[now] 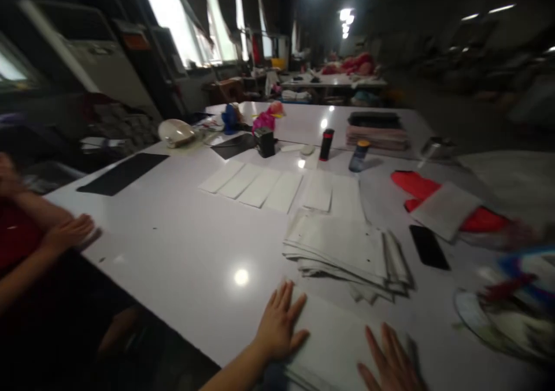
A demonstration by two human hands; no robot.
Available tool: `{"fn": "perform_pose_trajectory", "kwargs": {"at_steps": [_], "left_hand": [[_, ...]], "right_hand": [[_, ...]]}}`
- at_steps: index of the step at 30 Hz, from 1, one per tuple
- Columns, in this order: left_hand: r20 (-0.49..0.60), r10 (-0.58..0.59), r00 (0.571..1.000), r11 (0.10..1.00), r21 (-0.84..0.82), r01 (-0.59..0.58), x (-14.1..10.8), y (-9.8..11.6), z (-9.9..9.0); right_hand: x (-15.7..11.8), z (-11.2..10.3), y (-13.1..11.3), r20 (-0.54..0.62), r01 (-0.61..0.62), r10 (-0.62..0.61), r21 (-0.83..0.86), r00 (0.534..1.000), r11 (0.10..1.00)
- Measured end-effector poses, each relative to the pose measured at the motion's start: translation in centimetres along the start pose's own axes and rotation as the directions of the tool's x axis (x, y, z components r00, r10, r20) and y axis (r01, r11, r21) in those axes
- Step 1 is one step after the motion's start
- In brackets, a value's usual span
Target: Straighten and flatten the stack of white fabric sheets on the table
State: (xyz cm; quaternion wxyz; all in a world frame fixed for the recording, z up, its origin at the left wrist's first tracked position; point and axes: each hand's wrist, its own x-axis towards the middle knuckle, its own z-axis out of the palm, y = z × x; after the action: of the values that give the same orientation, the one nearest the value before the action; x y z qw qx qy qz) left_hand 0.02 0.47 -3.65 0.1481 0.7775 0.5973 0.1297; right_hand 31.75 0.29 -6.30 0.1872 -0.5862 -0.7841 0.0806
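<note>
At the near edge of the white table lies a stack of pale fabric pieces (332, 333). My left hand (281, 324) rests on its left side with the fingers spread. On the right part of the same stack, my right hand (390, 359) lies flat, fingers apart and the wrist cut off by the frame. Just beyond both hands sits a larger, uneven pile of whitish fabric (338, 243) with several layers fanned at its right end. Farther back, several pale rectangular pieces (260, 185) lie side by side in a row.
A co-worker's hand (69, 232) rests at the left edge of the table (182, 275). Right of the pile are a black phone (429, 246) and red cloth (416, 185). A dark bottle (326, 144), a blue jar (359, 156) and a black box (264, 142) stand farther back.
</note>
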Motion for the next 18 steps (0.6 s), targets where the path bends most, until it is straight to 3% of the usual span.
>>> {"fn": "perform_pose_trajectory", "kwargs": {"at_steps": [4,7,9,11,13,18], "left_hand": [[-0.002,0.025,1.0,1.0,0.011,-0.025,0.2,0.0,0.1],[-0.051,0.018,0.999,0.999,-0.041,-0.02,0.1,-0.6,-0.6],[-0.137,-0.051,0.989,0.994,-0.105,0.037,1.3,-1.5,-1.8],[-0.202,-0.177,0.963,0.974,-0.174,0.142,4.0,-2.6,-3.4],[-0.192,-0.313,0.93,0.938,-0.218,0.27,7.8,-3.8,-4.9],[-0.138,-0.521,0.842,0.842,-0.243,0.481,17.0,-6.5,-6.2]], "right_hand": [[-0.9,0.6,1.5,0.033,0.112,-0.109,-0.12,0.994,0.986],[-0.1,-1.5,1.4,0.086,0.109,-0.105,-0.044,0.991,0.993],[2.0,-3.5,1.8,0.064,0.036,-0.039,0.051,0.997,0.998],[5.5,-5.3,2.8,0.006,-0.097,0.097,0.155,0.995,0.983],[9.9,-6.1,4.3,-0.026,-0.226,0.238,0.22,0.971,0.949],[19.3,-4.5,7.2,-0.012,-0.449,0.458,0.179,0.889,0.876]]}}
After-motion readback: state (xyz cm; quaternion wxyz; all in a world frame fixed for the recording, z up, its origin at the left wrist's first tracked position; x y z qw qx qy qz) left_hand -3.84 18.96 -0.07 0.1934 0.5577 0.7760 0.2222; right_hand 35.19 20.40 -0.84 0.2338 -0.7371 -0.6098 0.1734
